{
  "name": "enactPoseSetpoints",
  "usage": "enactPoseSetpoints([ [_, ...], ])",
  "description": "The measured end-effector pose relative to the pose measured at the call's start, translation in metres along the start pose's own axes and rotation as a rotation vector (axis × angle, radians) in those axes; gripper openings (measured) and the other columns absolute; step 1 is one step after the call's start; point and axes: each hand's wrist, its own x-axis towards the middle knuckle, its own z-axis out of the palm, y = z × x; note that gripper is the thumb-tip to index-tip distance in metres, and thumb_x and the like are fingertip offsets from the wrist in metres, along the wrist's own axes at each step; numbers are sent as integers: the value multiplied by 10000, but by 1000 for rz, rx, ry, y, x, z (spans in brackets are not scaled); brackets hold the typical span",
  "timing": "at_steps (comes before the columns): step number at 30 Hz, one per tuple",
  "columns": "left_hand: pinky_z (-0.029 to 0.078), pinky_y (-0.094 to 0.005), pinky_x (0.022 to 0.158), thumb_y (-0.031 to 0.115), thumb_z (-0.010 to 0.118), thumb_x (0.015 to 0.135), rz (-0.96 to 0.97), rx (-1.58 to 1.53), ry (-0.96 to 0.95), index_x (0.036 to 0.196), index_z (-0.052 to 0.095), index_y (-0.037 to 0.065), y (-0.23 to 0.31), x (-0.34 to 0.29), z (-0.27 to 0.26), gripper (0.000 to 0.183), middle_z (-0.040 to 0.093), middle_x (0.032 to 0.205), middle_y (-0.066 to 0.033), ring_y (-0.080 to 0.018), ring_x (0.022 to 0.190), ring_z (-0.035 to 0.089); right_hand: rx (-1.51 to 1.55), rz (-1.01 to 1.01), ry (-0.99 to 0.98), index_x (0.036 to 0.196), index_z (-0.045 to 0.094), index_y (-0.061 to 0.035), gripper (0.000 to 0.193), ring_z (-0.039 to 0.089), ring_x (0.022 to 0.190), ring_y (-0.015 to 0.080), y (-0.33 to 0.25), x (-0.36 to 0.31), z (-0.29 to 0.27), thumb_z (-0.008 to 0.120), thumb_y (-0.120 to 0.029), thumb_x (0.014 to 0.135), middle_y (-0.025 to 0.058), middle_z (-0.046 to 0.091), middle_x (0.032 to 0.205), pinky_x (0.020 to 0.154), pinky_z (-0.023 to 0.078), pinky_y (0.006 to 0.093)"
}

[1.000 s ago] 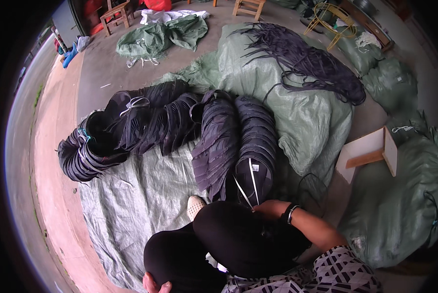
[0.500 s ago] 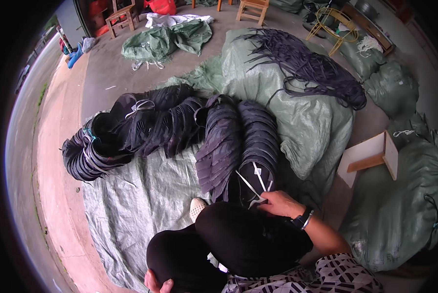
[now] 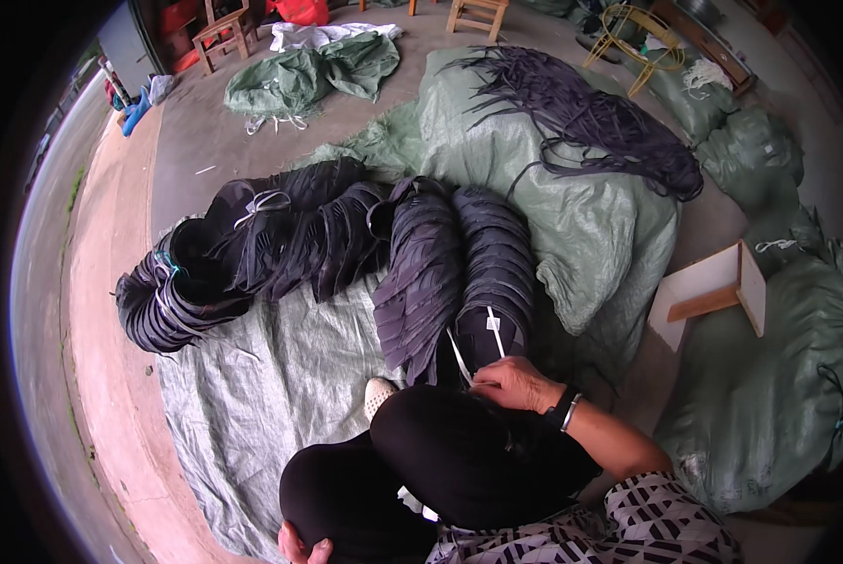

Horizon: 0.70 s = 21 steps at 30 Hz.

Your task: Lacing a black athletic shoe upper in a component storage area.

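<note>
My right hand [image 3: 515, 383] is closed on white straps [image 3: 459, 359] at the near end of a long stack of dark, overlapping fabric pieces [image 3: 494, 240]. One strap runs up past a small white tag [image 3: 493, 324]; the ends inside my fist are hidden. A second dark stack [image 3: 420, 273] lies just left of it, side by side. My left hand [image 3: 303, 547] rests against my black-trousered knee at the lower edge, only part of its fingers showing, spread apart with nothing visible in them.
More dark bundles [image 3: 182, 291] tied with cords lie to the left on a silvery-green sheet [image 3: 252, 395]. Loose dark strips [image 3: 591, 127] are heaped on a green woven sack beyond. At right, a wooden box [image 3: 713, 291] stands by stuffed green sacks [image 3: 769, 404]. Chairs stand farther back.
My right hand has shifted left and slightly up with the white straps, which now spread less widely. My left hand stays at the knee. The whole view has tilted slightly.
</note>
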Motion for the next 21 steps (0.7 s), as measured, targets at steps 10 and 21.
enactPoseSetpoints([
  [10, 258, -560, 1065, 525, 549, 869, -5, 10, -6, 1254, 466, 49, 1, 2, -1, 618, 227, 1403, -315, -447, 1304, 279, -338, 471, -627, 1001, 640, -26, 251, 618, 939, 351, 35, -59, 10, 599, -219, 845, 174, 659, 950, 804, 477, 422],
  [21, 241, -630, 1038, 509, 533, 880, 81, -10, -1, 1263, 463, 57, 8, 22, 3, 597, 232, 1405, -345, -489, 1307, 255, 722, 663, -58, 959, 591, 37, 457, 586, 658, 176, 88, 102, 121, 691, -363, 764, 104, 621, 826, 531, 481, 321],
])
